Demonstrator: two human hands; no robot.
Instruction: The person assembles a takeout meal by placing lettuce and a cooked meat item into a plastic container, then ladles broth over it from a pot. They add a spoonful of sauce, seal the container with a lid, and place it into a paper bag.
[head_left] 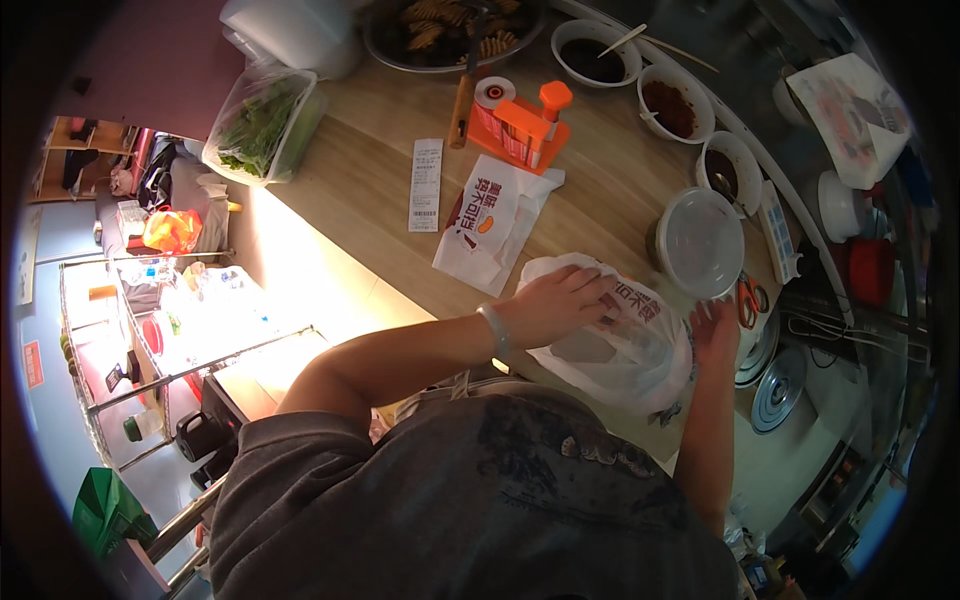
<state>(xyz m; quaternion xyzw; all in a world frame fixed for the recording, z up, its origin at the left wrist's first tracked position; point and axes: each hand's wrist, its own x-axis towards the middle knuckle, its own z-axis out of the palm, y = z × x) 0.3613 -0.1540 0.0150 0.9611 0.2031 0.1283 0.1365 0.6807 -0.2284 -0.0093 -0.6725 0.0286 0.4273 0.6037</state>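
Note:
A white, partly see-through plastic bag (640, 350) with printing stands at the near edge of the counter, with something pale and round inside that I cannot make out. My left hand (562, 302) lies across its upper left side, fingers bent over the plastic and closed on it. Against the bag's right side is my right hand (714, 332), fingers pointing away from me and apart. Just right of those fingers lie orange-handled scissors (750, 298). Beyond the hand stands a round tub with a translucent lid (702, 243).
A printed paper bag (490, 222), a paper receipt (425, 185) and an orange tape dispenser (520, 128) lie mid-counter. Farther back are a plastic box of greens (262, 130), a large pan of food (400, 55) and bowls of dark sauce (597, 55). Metal lids (780, 390) lie at right.

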